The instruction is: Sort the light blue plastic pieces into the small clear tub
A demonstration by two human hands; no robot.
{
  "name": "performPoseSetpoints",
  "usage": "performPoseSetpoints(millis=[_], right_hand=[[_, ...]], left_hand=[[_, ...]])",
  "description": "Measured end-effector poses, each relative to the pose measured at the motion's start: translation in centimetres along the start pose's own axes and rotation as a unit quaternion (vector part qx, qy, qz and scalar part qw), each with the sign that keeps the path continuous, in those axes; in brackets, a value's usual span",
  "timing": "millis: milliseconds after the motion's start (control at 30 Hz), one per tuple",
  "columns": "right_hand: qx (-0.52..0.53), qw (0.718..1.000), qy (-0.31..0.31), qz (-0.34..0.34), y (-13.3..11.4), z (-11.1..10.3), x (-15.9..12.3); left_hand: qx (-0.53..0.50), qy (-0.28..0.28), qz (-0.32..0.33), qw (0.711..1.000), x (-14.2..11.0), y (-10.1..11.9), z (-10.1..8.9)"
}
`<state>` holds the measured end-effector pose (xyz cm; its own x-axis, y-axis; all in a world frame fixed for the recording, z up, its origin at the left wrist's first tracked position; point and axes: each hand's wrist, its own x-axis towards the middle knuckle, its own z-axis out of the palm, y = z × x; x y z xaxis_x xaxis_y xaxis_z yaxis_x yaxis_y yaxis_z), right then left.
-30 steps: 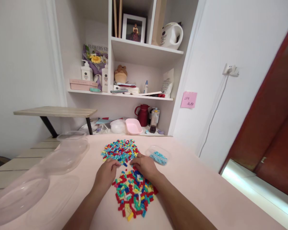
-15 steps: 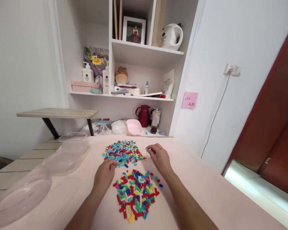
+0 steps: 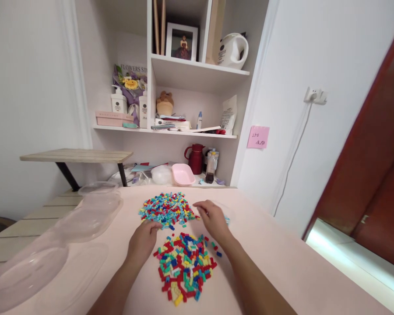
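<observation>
A pile of small mixed-colour toy building bricks (image 3: 166, 208) lies at the far middle of the pink table. Nearer to me is a second pile of larger bricks (image 3: 185, 267). My left hand (image 3: 142, 240) rests at the near left edge of the far pile, fingers curled together; whether they hold a brick is hidden. Over the table at the far pile's right side is my right hand (image 3: 214, 222), its index finger and thumb apart, no brick visible between them. Behind it, partly hidden, a clear shallow dish (image 3: 230, 210) has light-blue bricks (image 3: 227, 220) in it.
Several clear plastic dishes (image 3: 85, 218) line the table's left side. A pink basin (image 3: 183, 174), a red jug (image 3: 196, 158) and a bottle (image 3: 211, 167) stand at the back under the shelves. A wooden stand (image 3: 77, 155) rises at the back left.
My right hand has shifted left toward the far pile, and the light-blue brick at its fingertips no longer shows. Light-blue bricks now show to its right. My left hand has barely moved.
</observation>
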<state>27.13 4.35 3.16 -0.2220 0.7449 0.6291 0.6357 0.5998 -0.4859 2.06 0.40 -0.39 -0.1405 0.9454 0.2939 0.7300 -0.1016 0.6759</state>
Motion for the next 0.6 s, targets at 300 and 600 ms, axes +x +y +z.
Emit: performPoseSetpoints(millis=[300,600], right_hand=[[-0.105,0.966,-0.200,-0.129,-3.0,4.7,-1.4],[-0.049,0.969,-0.236,-0.063,-2.4,3.0,-1.1]], left_hand=[[0.034,-0.031,0.024,0.999,-0.3,0.4,0.2],[0.059,-0.102,0.086,0.989,-1.2,1.9,0.0]])
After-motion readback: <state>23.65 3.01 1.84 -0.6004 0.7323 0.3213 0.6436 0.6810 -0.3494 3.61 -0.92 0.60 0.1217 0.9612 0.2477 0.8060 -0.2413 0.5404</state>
